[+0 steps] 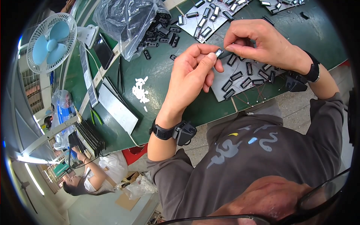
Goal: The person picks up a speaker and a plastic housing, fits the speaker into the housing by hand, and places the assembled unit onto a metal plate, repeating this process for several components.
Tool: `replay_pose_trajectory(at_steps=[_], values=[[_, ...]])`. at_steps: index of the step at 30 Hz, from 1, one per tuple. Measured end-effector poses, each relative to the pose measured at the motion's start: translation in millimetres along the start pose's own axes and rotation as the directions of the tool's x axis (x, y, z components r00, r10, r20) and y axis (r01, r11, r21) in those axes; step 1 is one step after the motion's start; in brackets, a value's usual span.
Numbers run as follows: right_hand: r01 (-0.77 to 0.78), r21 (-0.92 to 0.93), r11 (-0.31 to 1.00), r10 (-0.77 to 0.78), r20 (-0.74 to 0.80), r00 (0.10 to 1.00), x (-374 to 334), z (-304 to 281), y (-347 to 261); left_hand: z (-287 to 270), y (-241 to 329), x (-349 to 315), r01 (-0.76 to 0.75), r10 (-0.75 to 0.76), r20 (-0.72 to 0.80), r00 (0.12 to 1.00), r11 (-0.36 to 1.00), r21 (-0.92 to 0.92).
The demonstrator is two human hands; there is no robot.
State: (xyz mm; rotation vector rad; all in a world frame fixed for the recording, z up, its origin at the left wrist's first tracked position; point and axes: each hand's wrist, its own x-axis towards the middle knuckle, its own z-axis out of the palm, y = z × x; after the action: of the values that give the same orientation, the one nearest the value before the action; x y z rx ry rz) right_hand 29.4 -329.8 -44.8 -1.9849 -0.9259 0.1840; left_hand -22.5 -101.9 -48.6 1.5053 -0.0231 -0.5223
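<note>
My left hand (191, 73) pinches a small black oblong part with a pale face (218, 53) between thumb and fingers, above the green table. Just to its right, my right hand (262, 43) has thumb and forefinger pressed together. Whatever those fingertips hold, if anything, is too small to make out. Under both hands lies a grey board (221, 92) bearing several similar black oblong parts (246, 82) with thin wires trailing to the table's near edge. A strapped black device sits on each of my wrists.
Farther off, another board (187, 26) carries more oblong parts. Left of it are loose black housings (163, 32) and a clear plastic bag (120, 22). Small white pieces (140, 90), a metal plate (118, 108), a phone (103, 50) and a fan (51, 44) stand leftward. A co-worker (93, 174) sits beyond.
</note>
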Motion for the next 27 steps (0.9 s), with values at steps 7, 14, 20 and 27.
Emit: replay_pose_trajectory(at_steps=[7,14,20,27], values=[[0.052,-0.014,0.999,-0.052,0.015,0.999,0.0,-1.5,0.4,-2.0,-0.2,0.6,-0.007,0.007,-0.006,1.000,0.999,-0.040],[0.031,0.016,0.999,-0.031,0.005,1.000,0.1,1.8,0.6,-2.9,-1.9,-0.2,-0.009,0.008,-0.014,1.000,0.999,-0.034],[-0.023,0.048,0.999,0.022,0.032,0.999,1.7,-1.1,3.0,-2.4,-2.0,2.5,-0.025,0.025,-0.022,0.999,0.999,-0.024],[-0.092,0.145,0.985,0.092,0.007,0.996,2.6,-3.2,4.2,2.0,1.0,-6.0,-0.039,0.043,-0.074,0.996,0.998,0.044]])
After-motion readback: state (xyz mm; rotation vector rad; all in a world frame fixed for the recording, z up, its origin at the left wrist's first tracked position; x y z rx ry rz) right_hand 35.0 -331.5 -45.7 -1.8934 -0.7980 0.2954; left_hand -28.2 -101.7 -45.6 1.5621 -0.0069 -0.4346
